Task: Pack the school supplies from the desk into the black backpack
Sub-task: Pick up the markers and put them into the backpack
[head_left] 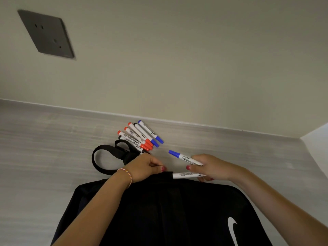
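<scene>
**Now two markers in hand, the rest on the desk**

Right there the black backpack [159, 213] lies flat on the pale desk [44, 139], its top toward the wall [177, 59]; the left hand [143, 167], a braided bracelet [126, 175] on its wrist, curls its fingers on the bag's top edge; the right hand [211, 167] grips two markers, a blue-capped marker [182, 156] angled up-left and a second marker [188, 175] lying level against the bag's rim; a fanned bunch of markers [141, 136] rests near the wall, just beside the bag's strap loop [104, 157]; a grey socket plate [46, 33] sits on the wall.
</scene>
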